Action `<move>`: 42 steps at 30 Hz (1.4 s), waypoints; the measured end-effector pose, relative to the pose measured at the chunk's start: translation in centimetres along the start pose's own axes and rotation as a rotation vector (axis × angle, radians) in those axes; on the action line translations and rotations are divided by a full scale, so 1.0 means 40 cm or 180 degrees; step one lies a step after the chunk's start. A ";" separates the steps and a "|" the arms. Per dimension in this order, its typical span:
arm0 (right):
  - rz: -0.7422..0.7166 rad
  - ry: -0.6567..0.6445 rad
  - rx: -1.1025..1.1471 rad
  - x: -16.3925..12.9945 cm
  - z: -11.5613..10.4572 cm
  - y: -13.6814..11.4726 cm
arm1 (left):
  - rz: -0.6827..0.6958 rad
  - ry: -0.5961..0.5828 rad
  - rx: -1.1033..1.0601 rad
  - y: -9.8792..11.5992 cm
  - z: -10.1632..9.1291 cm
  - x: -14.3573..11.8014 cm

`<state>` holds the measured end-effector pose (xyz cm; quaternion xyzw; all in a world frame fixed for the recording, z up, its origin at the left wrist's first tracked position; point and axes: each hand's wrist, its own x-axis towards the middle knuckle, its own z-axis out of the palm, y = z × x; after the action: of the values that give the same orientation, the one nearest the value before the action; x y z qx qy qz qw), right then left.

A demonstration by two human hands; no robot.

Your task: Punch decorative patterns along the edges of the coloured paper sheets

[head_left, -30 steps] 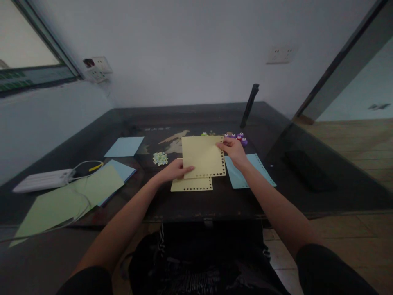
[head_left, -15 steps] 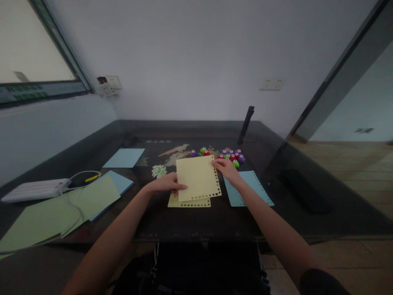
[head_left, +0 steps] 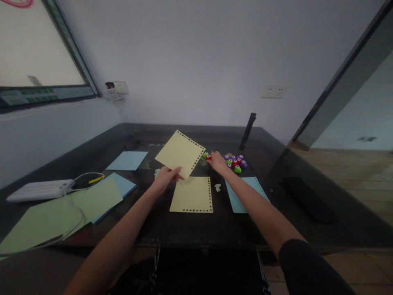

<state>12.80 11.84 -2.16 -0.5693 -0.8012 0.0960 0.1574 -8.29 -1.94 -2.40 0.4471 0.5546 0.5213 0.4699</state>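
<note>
My left hand [head_left: 167,179] pinches the lower corner of a pale yellow paper sheet [head_left: 179,153], raised and tilted above the table. Small shaped holes run along two of its edges. Beneath it lies a second yellow sheet [head_left: 192,196], also with holes along its right and bottom edges. My right hand [head_left: 218,162] reaches to the back, its fingers closed round a small red craft punch [head_left: 209,157]; the fingertips are partly hidden. A green craft punch [head_left: 205,155] sits beside it. To the right stands a cluster of purple, red and green craft punches [head_left: 236,162].
Blue sheets lie to the right [head_left: 236,200] and back left [head_left: 127,160]. Paper scraps [head_left: 217,187] rest beside the yellow sheet. At left are green paper [head_left: 73,205], a white power strip [head_left: 39,190] and its cable. A black upright object [head_left: 247,131] stands at the back right.
My left hand has lifted and turned the upper yellow sheet up and left, uncovering the lower one and some scraps. My right hand has let go of the sheet and moved to the red craft punch.
</note>
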 end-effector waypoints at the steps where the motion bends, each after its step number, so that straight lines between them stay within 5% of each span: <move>1: 0.0047 0.0013 -0.0055 0.010 0.009 -0.005 | 0.0016 0.0054 -0.0058 0.000 0.001 0.000; 9: 0.0261 0.0067 -0.0317 0.037 0.055 -0.020 | 0.0085 -0.0086 -0.0131 -0.015 0.007 0.009; 16: -0.0114 0.0280 -0.0194 -0.014 0.037 -0.033 | 0.0081 -0.0189 -0.0121 -0.019 0.027 -0.005; 20: -0.0297 0.0207 0.1497 -0.105 -0.006 -0.003 | 0.0146 -0.0276 -0.0256 0.008 0.065 -0.042; 23: -0.0067 -0.0366 0.3042 -0.208 -0.042 0.024 | 0.0133 -0.0488 -0.0175 0.040 0.116 -0.067; 26: 0.0162 -0.0298 0.3783 -0.299 -0.062 0.036 | 0.0226 -0.0606 -0.0130 0.055 0.175 -0.074; 30: 0.0398 -0.0322 0.4423 -0.351 -0.059 0.033 | 0.0438 -0.0395 0.0211 0.038 0.224 -0.064; 42: 0.0534 -0.0524 0.5028 -0.370 -0.061 0.020 | 0.0533 -0.0216 0.0507 0.005 0.207 -0.047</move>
<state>18.85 -1.90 -2.25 -0.3389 -0.4598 0.6885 0.4468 0.16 -2.49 -2.21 0.5452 0.5387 0.4975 0.4062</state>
